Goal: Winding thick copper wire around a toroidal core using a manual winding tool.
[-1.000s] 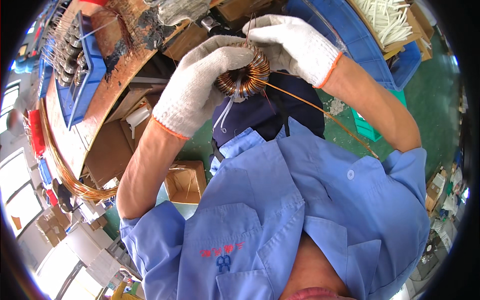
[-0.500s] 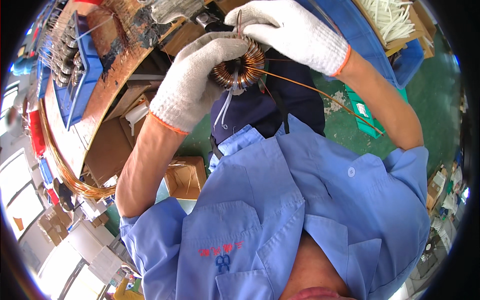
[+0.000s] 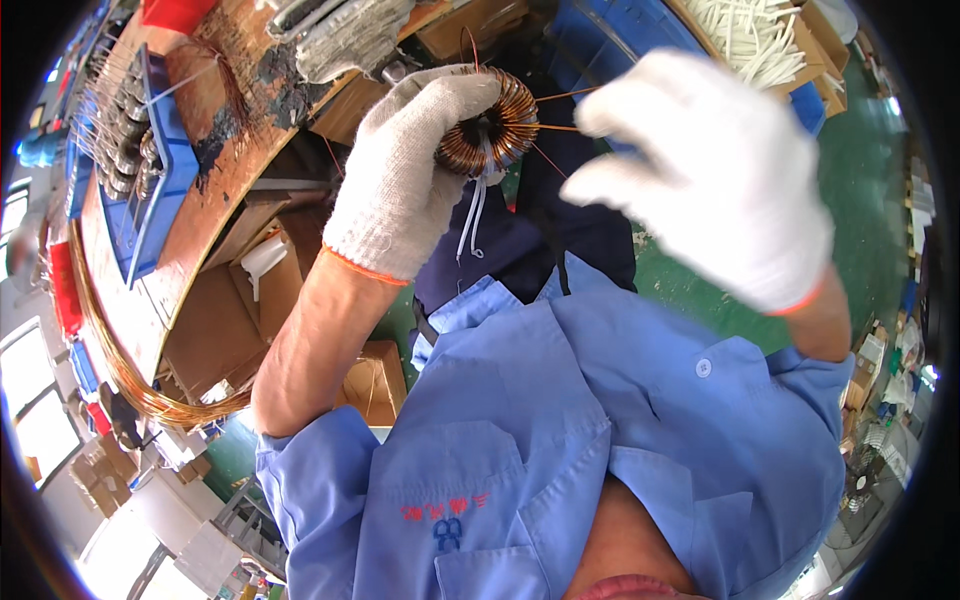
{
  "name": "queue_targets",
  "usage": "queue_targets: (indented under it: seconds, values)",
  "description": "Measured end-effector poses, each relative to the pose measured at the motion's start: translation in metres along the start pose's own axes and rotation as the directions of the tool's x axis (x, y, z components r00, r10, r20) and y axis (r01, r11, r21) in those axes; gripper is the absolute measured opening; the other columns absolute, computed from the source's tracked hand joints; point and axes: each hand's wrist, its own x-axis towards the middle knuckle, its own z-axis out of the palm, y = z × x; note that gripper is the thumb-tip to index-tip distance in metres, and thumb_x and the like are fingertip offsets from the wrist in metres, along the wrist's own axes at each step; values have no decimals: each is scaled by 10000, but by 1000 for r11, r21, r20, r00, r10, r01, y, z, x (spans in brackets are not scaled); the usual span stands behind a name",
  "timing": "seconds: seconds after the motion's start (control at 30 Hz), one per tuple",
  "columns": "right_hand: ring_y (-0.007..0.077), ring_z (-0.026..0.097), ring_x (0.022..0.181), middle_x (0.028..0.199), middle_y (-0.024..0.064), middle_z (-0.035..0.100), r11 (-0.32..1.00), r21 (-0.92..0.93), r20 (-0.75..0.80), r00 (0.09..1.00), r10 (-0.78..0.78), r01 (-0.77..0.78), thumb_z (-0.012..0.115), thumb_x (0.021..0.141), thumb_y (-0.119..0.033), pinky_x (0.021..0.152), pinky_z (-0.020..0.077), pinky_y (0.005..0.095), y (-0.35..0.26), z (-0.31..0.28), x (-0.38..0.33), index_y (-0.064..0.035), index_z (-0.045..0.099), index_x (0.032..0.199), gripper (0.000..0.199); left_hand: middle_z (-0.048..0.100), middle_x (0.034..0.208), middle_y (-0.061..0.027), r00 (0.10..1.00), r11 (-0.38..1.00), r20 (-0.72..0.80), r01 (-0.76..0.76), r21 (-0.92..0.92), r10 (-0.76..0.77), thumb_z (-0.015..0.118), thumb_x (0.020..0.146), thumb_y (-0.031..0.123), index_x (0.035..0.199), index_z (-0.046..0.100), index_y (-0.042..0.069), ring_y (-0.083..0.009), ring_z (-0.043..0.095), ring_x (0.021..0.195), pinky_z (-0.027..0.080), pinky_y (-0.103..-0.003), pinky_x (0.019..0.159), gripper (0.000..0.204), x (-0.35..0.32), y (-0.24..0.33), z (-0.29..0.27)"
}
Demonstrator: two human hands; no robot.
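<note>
In my gloved left hand (image 3: 405, 165) is a ring-shaped coil (image 3: 517, 122) wound with copper wire, its thumb and fingers closed round the left side. White sleeved ends (image 3: 472, 215) hang from the middle of the ring. A thin wire loop (image 3: 470, 42) stands up from its top. To the right of the coil, my gloved right hand (image 3: 715, 175) is smeared by motion, its thumb and fingers apart. Copper wire (image 3: 555, 127) stretches from the coil to the right fingertips, where the hand hides the rest of it.
On the wooden bench (image 3: 215, 190) at left, a blue tray (image 3: 150, 215) holds several wound parts. Long copper wires (image 3: 130, 380) hang in a bundle along its edge. A metal clamp-like tool (image 3: 350, 40) is at the top. White tubes (image 3: 745, 40) fill a box at upper right.
My right hand has left the coil's top and moved right and down, with its fingers spreading. My left hand still holds the coil, which has shifted slightly in view.
</note>
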Motion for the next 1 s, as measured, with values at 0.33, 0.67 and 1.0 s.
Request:
queue_targets:
  seconds: [0.33, 0.67, 1.0]
  values:
    - [269, 632, 720, 896, 38, 656, 981, -51, -460, 867, -191, 189, 878, 736, -134, 634, 525, 416, -11, 73, -11, -112, 771, 1003, 288, 768, 1101, -104, 998, 1000, -56, -18, -22, 17, 744, 1007, 141, 1249, 687, -35, -178, 734, 940, 597, -344, 809, 304, -1, 0, 19]
    - [256, 769, 837, 1106, 222, 736, 781, 608, -428, 887, 176, 138, 701, 995, 51, 738, 653, 367, -19, 96, -29, 29, 666, 1216, 225, 723, 1212, -102, 986, 932, 17, -163, 324, 166, 754, 1029, 126, 1385, 610, -43, -143, 674, 1101, 567, -314, 1008, 419, -10, -9, 6]
    - [225, 762, 801, 1087, 229, 730, 671, 725, -424, 868, 257, 156, 632, 1058, 54, 734, 649, 346, -19, 102, -32, 36, 638, 1229, 172, 663, 1376, -139, 933, 826, 192, -359, 434, 305, 705, 1017, -45, 1540, 503, -31, -168, 685, 1215, 564, -322, 1072, 561, -22, -23, 9]
